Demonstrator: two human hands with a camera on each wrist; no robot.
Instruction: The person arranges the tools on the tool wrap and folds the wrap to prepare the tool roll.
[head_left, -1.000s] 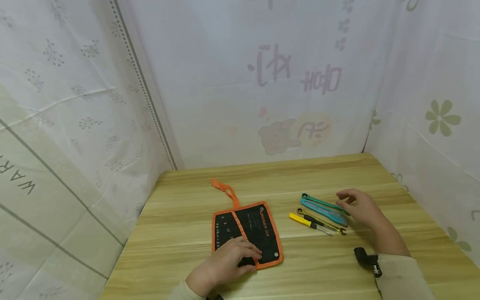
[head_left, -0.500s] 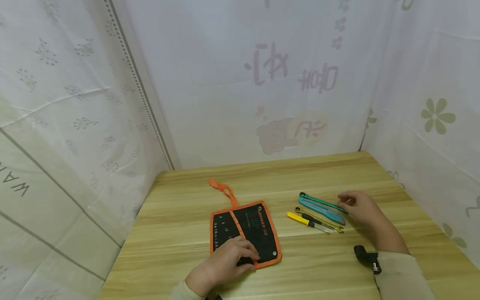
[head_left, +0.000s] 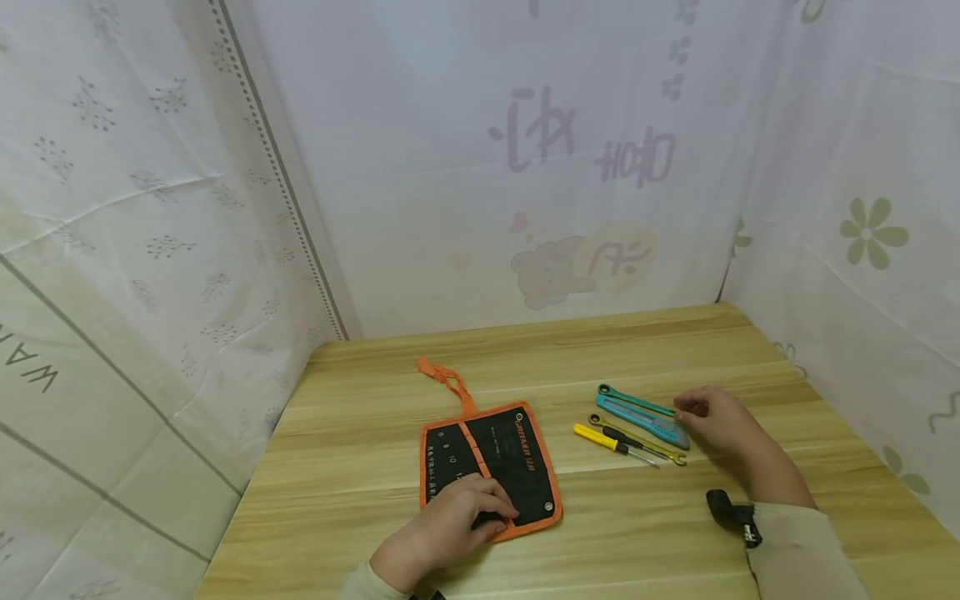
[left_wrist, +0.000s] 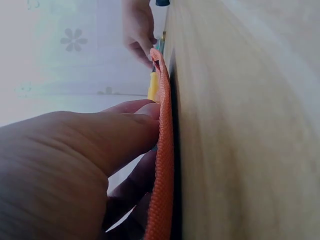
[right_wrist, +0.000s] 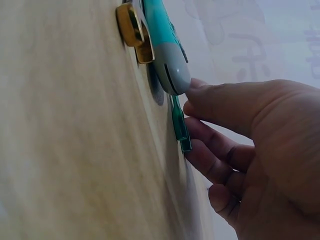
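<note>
A black tool pouch (head_left: pixel 525 467) with orange trim lies flat on the table. My left hand (head_left: pixel 457 517) rests on its near edge with bent fingers, and in the left wrist view the thumb (left_wrist: pixel 145 122) touches the orange trim (left_wrist: pixel 164 175). At the right, my right hand (head_left: pixel 723 425) pinches the near end of a green wrench (head_left: pixel 637 400). The right wrist view has the thumb and fingers close around this wrench (right_wrist: pixel 181 125), beside the grey end of a turquoise cutter (right_wrist: pixel 172 70). The cutter (head_left: pixel 641 419) lies alongside the wrench.
A yellow-handled screwdriver (head_left: pixel 596 437) and a gold wrench (head_left: pixel 667 454) lie just left of the cutter, with a black piece between them. An orange strap (head_left: pixel 450 379) extends from the pouch's far edge. Printed curtains (head_left: pixel 450 167) stand behind the wooden table (head_left: pixel 360 433) and at both sides.
My right thumb has closed in over the green wrench's near end, covering more of it. The left thumb has drawn in onto the pouch's edge. The head view has shifted slightly.
</note>
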